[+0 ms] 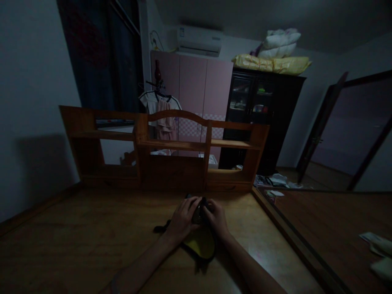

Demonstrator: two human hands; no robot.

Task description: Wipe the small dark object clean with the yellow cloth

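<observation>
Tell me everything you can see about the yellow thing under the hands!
The yellow thing looks soft and flat, like cloth or a pouch, with a dark edge along its near side. It lies on the wooden desk, partly hidden beneath the left hand and right hand, which hold a small dark object above it. A black strap-like piece sticks out to its left. The dim light hides details.

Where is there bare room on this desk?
Bare wood: left of the left hand to the wall, and between the right hand and the wooden desk's right edge. Crowded: the small dark object in both hands, over the yellow cloth.
</observation>
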